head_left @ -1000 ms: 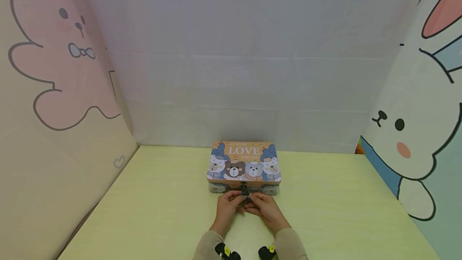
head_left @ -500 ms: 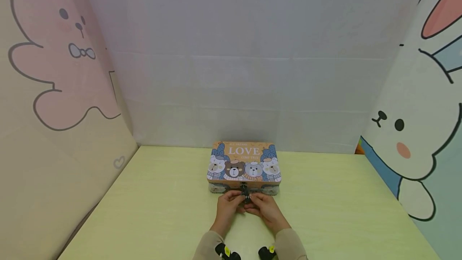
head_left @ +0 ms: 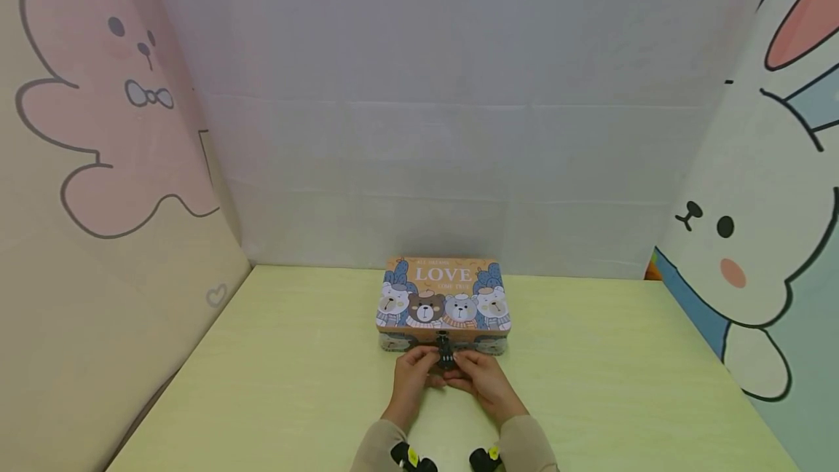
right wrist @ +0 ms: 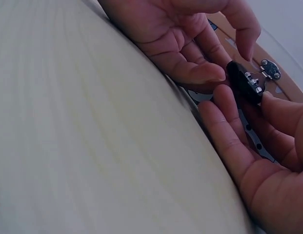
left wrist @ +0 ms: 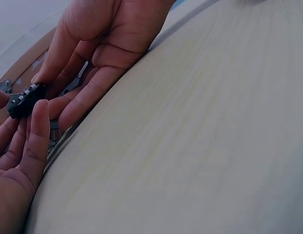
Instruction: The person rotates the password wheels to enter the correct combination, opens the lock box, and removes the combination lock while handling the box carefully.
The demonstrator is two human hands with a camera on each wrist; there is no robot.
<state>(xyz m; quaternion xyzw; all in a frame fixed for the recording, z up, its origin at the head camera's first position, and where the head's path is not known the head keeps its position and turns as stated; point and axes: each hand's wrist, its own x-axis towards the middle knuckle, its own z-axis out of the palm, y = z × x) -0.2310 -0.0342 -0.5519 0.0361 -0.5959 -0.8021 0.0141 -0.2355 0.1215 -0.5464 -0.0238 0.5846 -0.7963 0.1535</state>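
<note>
A small black combination padlock hangs at the metal hasp on the front of a bear-print tin box. Its silvery dials show in both wrist views. My right hand pinches one end of the padlock between thumb and fingers. At the other end, the curled fingers of my left hand hold the padlock, while the left thumb stands slightly off the dials in the right wrist view. The lower fingers of both hands almost meet under the padlock. The digits are too small to read.
The box stands shut on a pale yellow-green table, near its back edge. Behind it rises a white cloth backdrop. Panels with a cartoon bear and a cartoon rabbit flank the table.
My left thumb has drawn back slightly from the padlock, so more of its dial face shows. The box and my right hand look unmoved.
</note>
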